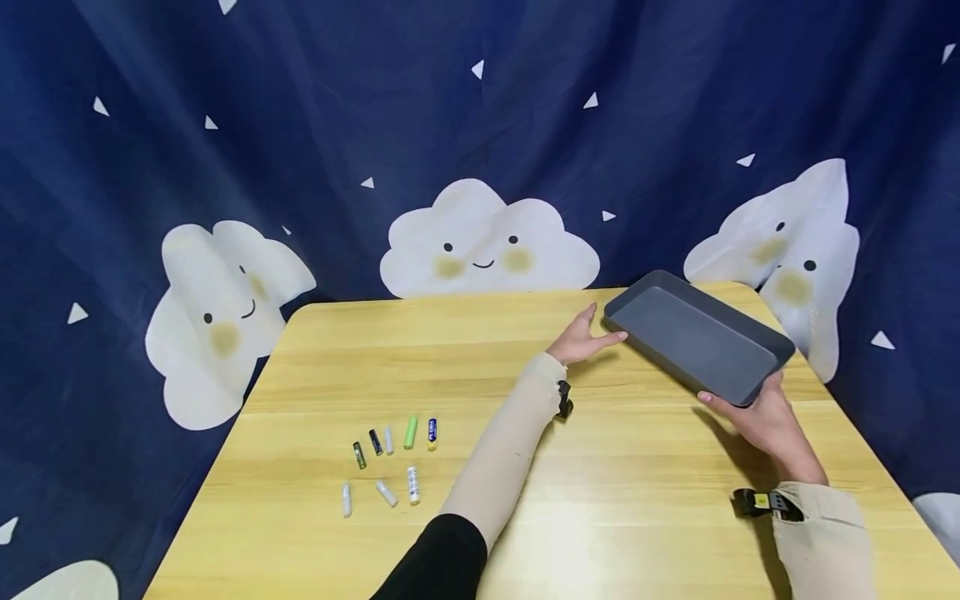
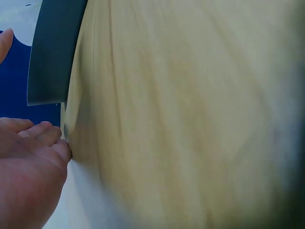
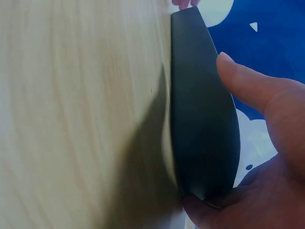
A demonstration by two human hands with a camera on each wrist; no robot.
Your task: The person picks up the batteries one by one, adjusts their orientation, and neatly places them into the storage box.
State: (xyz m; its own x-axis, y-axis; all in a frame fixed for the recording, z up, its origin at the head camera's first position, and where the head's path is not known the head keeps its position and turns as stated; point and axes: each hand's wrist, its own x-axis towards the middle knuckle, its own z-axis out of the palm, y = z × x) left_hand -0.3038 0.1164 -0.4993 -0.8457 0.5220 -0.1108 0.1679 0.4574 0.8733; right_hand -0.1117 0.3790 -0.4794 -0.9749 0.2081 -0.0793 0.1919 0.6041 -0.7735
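Tray (image 1: 690, 337) above desk (image 1: 622, 508), far right | right hand (image 1: 772, 425): fingers gripping near end | left hand (image 1: 581, 340): fingers wide, beside far end | could tip if one-handed grip slips

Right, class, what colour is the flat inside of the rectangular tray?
The inside of the tray is plain dark grey, best seen in the head view.

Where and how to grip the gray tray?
Likely by the short ends of the gray tray, right hand from the right, left hand from the left: it is long and shallow, with raised walls to pinch. The right hand holds its end; the left is beside the opposite one.
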